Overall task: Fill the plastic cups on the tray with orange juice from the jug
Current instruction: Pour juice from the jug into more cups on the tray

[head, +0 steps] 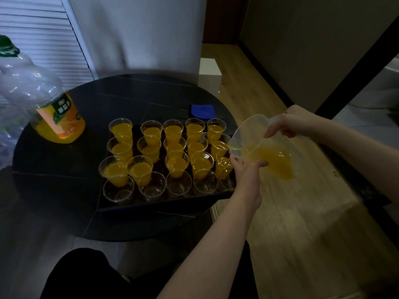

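Observation:
A dark tray (pixel 121 207) on a round black table holds several clear plastic cups. Most hold orange juice, like the cup (pixel 177 162) in the third row. The front row is empty, for example the cup (pixel 152 186). A clear jug (pixel 267 145) with orange juice in it is tilted left, its spout over the right-hand cup (pixel 223 167) of the third row. My right hand (pixel 291 123) grips the jug's handle from above. My left hand (pixel 247 170) supports the jug from underneath, fingers curled against its side.
A large juice bottle (pixel 46 100) with a green cap stands at the table's left, a little juice left in it. A blue cloth (pixel 203 111) lies behind the tray. Wooden floor runs to the right of the table (pixel 64 190). My dark-clad knee (pixel 79 275) is below.

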